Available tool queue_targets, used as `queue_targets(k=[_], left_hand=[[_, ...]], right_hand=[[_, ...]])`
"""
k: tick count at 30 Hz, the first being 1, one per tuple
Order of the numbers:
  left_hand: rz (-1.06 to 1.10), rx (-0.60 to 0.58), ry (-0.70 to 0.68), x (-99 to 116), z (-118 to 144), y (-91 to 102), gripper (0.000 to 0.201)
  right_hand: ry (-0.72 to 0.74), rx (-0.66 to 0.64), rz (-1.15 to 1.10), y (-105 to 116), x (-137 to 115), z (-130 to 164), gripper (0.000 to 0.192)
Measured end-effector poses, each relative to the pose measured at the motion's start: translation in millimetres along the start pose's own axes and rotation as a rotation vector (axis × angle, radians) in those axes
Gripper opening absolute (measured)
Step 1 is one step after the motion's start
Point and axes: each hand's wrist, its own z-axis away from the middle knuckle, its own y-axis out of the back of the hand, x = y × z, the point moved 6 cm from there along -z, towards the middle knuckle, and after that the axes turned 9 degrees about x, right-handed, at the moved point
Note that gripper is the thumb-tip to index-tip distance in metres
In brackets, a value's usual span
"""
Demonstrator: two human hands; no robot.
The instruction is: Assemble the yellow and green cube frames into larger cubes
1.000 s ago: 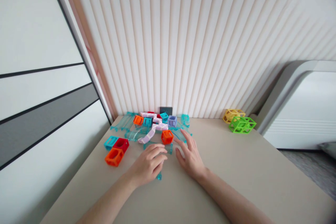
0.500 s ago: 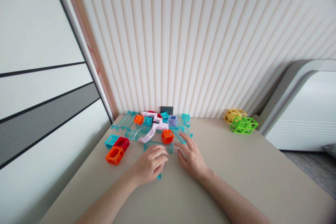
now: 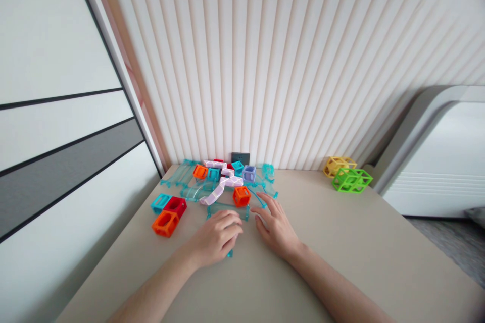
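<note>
Hands over a clear track piece

Left hand (image 3: pixel 214 237) is lying loosely curled on a clear teal track (image 3: pixel 228 210), fingers covering its near part. Right hand (image 3: pixel 276 227) is resting flat and open at its 3 o'clock, gripping nothing. An orange cube (image 3: pixel 241 196) is sitting at the track's 12 o'clock.

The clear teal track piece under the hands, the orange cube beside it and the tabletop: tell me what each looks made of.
Track piece: see-through teal plastic, probably hard and glossy; the table shows through it.
Orange cube: opaque moulded plastic, an open frame with a slight sheen.
Tabletop: smooth matte beige, likely laminate; no grain shows.
Left hand rests on the track piece; right hand lies flat beside it.
</note>
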Motion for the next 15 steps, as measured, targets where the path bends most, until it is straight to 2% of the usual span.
queue_targets(k=[15], left_hand=[[0.012, 0.008, 0.001, 0.7, -1.9, 1.4, 0.022]], right_hand=[[0.008, -0.006, -0.008, 0.1, -1.9, -1.3, 0.026]])
